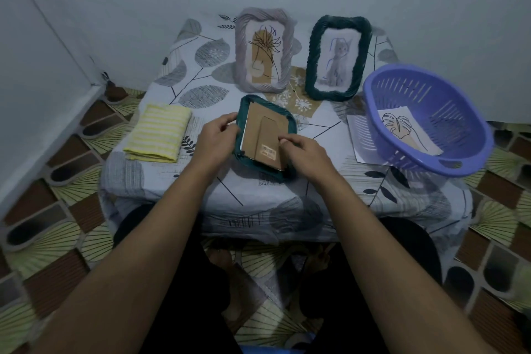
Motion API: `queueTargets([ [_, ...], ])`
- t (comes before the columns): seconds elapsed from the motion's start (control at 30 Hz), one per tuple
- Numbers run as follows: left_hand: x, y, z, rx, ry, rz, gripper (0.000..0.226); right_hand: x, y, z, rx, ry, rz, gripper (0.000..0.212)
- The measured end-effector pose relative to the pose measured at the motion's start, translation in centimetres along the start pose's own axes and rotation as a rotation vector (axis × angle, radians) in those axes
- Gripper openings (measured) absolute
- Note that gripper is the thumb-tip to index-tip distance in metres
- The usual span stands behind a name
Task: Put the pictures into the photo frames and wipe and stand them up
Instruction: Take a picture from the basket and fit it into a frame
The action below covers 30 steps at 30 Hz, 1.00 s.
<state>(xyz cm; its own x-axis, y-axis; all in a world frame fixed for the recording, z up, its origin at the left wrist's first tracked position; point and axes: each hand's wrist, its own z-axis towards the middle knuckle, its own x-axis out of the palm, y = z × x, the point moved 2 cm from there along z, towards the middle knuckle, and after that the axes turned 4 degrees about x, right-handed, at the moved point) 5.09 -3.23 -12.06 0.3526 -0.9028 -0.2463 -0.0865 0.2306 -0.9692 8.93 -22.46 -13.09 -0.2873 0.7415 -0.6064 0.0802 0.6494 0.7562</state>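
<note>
Step in hand, as judged: third frame being loaded/closed up, wiping and standing not yet done for it. Face-down teal frame [268,123] is lying flat on the counter [258,195], mid-front, just ahead of the person, with cardboard back [251,129] up and easel stand [268,138] folded flat against it. Long axis runs roughly away-to-near, skewed: far end twd the left, near end twd the right. Stand's wide foot w/ sticker is at the near end, so frame bottom is judged to point at the person. Left hand [215,138] is closed on the frame's left edge, fingers curled over the rim, steadying it. Right hand [307,156] is closed in a pinch, thumb + forefinger at the stand's right edge; whether a retaining tab is also being caught can't be told. A white strip shows along the back's left edge, prob. the picture inside. Next move is judged to need: back seated under all corner clips, stand swung out, frame flipped, glass wiped w/ the folded yellow striped cloth [158,135] at left, then stood beside the grey frame [263,50] and the teal cat frame [337,57], both upright at the rear. One leaf picture [408,131] is left in the purple basket [370,95] at right.
</note>
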Motion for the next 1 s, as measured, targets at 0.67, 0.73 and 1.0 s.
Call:
queueTargets([
  [0.67, 5.3, -3.7, -2.1, 0.276, 0.079, 0.02, 0.021, -2.7, 3.9, -0.5, 0.068, 0.032, 0.682, 0.036],
  [0.73, 5.9, -2.7, -2.0, 0.263, 0.071, 0.036, 0.016, -3.1, 3.7, -0.6, 0.091, 0.022, 0.701, 0.036],
  [1.0, 4.0, 0.7, -1.3, 0.192, -0.003, 0.19, 0.016, -3.0, 2.8, -0.5, 0.088, 0.011, 0.804, 0.021],
])
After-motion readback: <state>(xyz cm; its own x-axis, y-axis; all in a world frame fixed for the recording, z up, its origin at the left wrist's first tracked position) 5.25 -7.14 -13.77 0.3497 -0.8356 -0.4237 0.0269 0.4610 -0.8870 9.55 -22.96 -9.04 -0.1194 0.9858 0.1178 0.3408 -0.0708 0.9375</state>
